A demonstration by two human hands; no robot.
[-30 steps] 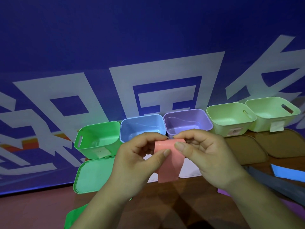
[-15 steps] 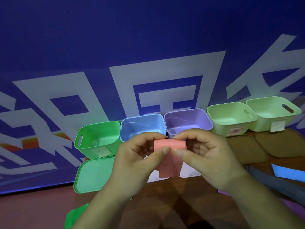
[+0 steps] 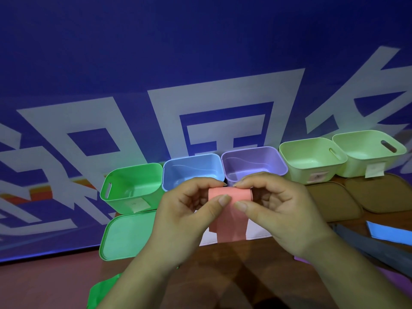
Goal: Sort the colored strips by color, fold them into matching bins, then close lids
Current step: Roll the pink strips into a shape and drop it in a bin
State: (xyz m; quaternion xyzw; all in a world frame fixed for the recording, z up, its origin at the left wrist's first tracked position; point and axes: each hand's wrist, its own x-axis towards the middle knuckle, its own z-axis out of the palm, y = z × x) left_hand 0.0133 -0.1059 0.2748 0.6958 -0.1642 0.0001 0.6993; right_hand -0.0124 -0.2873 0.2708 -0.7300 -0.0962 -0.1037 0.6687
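Note:
Both hands hold a pink strip (image 3: 229, 221) in front of the bins. My left hand (image 3: 185, 217) and my right hand (image 3: 276, 215) pinch its rolled top between thumbs and fingers, and the loose tail hangs down. Behind stand a green bin (image 3: 131, 188), a blue bin (image 3: 191, 172), a purple bin (image 3: 254, 163) and two pale green bins (image 3: 312, 159) (image 3: 367, 148), all open. A green lid (image 3: 127, 235) lies in front of the green bin.
Two brown lids (image 3: 334, 201) (image 3: 379, 192) lie before the pale green bins. A blue strip (image 3: 390, 233), a dark grey strip (image 3: 374, 248) and a purple strip (image 3: 399, 284) lie at right; a green strip (image 3: 100, 293) at lower left. White lids (image 3: 256, 230) show behind the pink strip.
The pink strip's top has been rolled further, so its hanging tail is shorter. Both hands stay in the same place.

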